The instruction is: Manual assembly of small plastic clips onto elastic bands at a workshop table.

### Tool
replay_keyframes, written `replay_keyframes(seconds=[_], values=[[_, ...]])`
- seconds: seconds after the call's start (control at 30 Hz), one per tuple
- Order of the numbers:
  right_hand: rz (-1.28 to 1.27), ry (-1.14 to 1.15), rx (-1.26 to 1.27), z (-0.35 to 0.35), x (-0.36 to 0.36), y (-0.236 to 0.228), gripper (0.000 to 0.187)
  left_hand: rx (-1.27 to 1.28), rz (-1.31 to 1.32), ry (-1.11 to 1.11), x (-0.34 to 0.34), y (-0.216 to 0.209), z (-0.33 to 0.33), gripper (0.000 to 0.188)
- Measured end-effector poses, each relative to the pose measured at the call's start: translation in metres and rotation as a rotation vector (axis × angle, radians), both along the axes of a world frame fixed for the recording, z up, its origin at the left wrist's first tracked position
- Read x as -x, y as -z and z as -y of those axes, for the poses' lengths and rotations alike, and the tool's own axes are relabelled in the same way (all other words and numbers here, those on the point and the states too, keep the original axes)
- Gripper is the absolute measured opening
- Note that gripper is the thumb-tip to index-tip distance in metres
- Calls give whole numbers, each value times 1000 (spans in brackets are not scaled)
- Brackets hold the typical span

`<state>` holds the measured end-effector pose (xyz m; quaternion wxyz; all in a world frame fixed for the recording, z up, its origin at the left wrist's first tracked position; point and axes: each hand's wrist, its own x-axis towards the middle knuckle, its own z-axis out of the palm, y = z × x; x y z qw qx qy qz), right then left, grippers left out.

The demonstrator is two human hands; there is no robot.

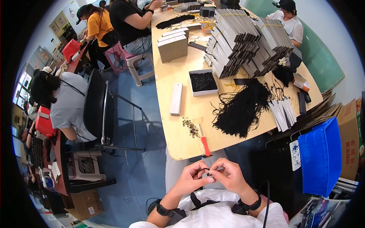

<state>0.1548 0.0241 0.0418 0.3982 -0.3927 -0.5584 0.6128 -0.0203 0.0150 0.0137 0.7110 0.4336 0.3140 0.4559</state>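
Admittedly, my grip is all fingertips, left hand and right hand pinching a small dark cord just off the near edge of the bench, so a slackened pinch could let it drop

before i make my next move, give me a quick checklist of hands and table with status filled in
1. Left hand grip on the small dark item: ok, fingers pinched.
2. Right hand grip on it: ok, fingertips meeting the left's.
3. Item's exact alignment: cannot tell, too small and partly covered.
4. Red-handled tool clear of the table edge: not ok, handle end at the edge.
5. White box open: ok, black contents visible.
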Motion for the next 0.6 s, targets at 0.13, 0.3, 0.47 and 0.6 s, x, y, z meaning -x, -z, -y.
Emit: replay_keyframes(seconds=[0.13, 0.3, 0.47, 0.6], values=[[-44, 46, 8, -2, 4, -4, 5, -12, -38, -76, -2, 10, 2, 13], [-231, 47, 192, -2, 1, 8, 9, 9, -29, -170, -6, 7, 0, 9], [-189, 52, 133, -5, 4, 12, 9, 32, 0, -138, -7, 13, 1, 11], [-176, 53, 91, -5, 5, 12, 8, 25, 53, -78, -5, 12, -2, 14]])
